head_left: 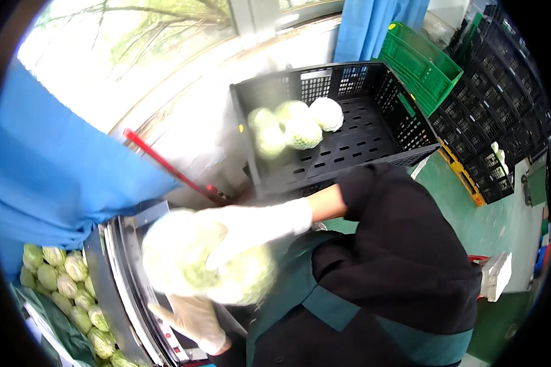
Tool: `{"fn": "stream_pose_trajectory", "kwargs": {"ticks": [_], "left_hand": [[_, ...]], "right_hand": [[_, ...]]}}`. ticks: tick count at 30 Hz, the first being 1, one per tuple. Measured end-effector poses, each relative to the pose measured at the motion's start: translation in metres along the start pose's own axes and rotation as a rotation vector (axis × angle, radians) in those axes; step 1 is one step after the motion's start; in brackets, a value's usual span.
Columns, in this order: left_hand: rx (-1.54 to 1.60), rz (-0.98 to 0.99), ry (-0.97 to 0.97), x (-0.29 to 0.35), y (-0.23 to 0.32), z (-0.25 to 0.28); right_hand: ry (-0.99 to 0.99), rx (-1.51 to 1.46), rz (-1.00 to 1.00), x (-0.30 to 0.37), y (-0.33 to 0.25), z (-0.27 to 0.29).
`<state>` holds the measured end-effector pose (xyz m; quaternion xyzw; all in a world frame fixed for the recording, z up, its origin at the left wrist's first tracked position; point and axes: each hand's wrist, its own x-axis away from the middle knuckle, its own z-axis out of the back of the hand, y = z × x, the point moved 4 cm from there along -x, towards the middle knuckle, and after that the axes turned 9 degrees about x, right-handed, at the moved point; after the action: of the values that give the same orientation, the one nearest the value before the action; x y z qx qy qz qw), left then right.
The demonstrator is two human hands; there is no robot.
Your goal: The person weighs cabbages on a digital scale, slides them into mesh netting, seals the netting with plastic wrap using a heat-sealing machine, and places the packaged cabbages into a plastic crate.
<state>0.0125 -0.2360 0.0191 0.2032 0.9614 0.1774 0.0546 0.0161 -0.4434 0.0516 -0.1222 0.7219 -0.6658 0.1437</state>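
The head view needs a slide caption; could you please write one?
White-gloved right hand over motion-blurred cabbages, gloved left hand lower in frame, and a black crate holding more.

Two hands [245, 226], two held cabbages [177, 257], at least three crated cabbages [327, 114]

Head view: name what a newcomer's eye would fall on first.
First, the blurred pale green cabbage mass at lower left of centre, with the white-gloved right hand over it and the gloved left hand at its lower edge. Next, the black crate above centre, with pale round cabbages toward its left side. Then the bright blue curtain along the left.
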Motion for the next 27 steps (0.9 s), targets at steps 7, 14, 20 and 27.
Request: {"fn": "stream_pose_trajectory", "kwargs": {"ticks": [7,14,20,27], "left_hand": [[-1.076,0.219,-0.432,-0.2,-0.222,-0.091],[-2.045,0.194,-1.088,-0.301,-0.463,-0.053],[-2.306,0.256,-1.236,-0.314,-0.555,-0.032],[-2.048,0.357,-1.059,-0.323,-0.578,-0.033]], "right_hand": [[0.802,-0.116,0.072,0.194,-0.024,0.214],[1.23,-0.137,0.077,0.324,0.01,0.306],[1.437,-0.211,0.066,0.398,0.045,0.328],[1.552,-0.229,0.122,0.421,0.074,0.338]]}}
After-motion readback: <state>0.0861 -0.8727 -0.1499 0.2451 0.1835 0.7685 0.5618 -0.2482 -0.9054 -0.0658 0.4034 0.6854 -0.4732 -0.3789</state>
